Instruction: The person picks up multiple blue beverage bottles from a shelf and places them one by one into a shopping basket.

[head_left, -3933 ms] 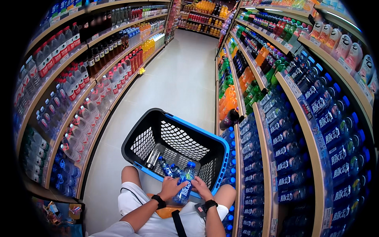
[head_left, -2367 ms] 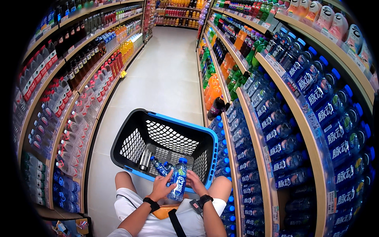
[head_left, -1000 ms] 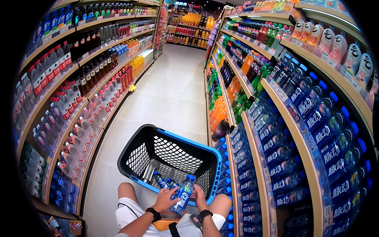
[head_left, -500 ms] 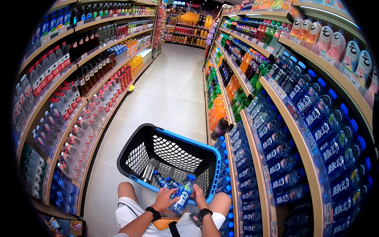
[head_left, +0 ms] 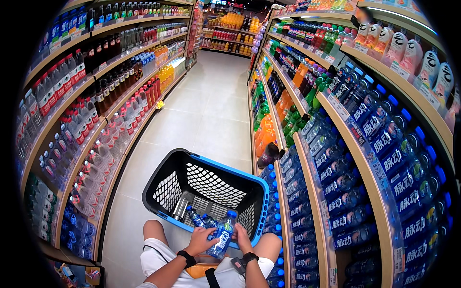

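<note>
blue bottle slants at the near side of the basket; from my remote seat i see the left hand gripping it, likely for support, and the right hand curled alongside, its hold unclear to me.

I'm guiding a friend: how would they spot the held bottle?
Find the black shopping basket in the aisle. At its near rim, the left hand and right hand hold a blue-capped plastic bottle. It looks larger than the bottles inside.
</note>
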`<state>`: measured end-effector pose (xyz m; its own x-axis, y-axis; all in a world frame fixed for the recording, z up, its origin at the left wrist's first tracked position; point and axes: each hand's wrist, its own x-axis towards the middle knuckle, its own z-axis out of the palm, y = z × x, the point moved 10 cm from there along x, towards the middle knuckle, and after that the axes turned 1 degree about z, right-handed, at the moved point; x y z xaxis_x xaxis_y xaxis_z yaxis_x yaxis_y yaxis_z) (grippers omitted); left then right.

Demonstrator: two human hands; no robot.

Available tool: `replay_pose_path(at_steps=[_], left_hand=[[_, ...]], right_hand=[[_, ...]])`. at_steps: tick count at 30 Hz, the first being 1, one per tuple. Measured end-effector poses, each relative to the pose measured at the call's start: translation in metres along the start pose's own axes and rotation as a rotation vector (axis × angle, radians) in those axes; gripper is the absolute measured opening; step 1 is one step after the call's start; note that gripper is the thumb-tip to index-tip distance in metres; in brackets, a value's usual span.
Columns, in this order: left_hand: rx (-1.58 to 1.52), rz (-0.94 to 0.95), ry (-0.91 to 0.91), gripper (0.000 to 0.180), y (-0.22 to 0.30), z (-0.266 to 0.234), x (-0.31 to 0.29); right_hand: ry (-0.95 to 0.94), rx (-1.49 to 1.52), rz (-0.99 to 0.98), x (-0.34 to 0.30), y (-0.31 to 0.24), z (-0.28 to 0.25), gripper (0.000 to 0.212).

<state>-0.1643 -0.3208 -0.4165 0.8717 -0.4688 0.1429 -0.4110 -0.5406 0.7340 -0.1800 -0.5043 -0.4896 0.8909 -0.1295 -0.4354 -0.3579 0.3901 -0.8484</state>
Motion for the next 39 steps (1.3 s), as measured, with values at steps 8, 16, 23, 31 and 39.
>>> replay_pose_path(at_steps=[8, 16, 23, 31, 39], left_hand=[[0.005, -0.009, -0.009, 0.053, 0.005, -0.004, -0.001], [-0.022, -0.004, -0.005, 0.053, 0.003, -0.001, 0.001], [-0.039, -0.013, -0.002, 0.053, -0.003, 0.000, 0.002], [-0.065, 0.003, 0.000, 0.053, -0.001, 0.002, 0.002], [-0.059, 0.009, 0.021, 0.054, -0.003, 0.010, -0.001]], right_hand=[[0.022, 0.019, 0.019, -0.001, 0.002, 0.001, 0.025], [0.022, 0.030, 0.022, -0.005, -0.007, 0.003, 0.031], [-0.047, 0.125, 0.019, 0.006, 0.002, 0.007, 0.019], [0.003, 0.188, 0.044, 0.004, 0.002, 0.001, 0.017], [0.017, 0.188, 0.060, 0.007, 0.011, -0.012, 0.037]])
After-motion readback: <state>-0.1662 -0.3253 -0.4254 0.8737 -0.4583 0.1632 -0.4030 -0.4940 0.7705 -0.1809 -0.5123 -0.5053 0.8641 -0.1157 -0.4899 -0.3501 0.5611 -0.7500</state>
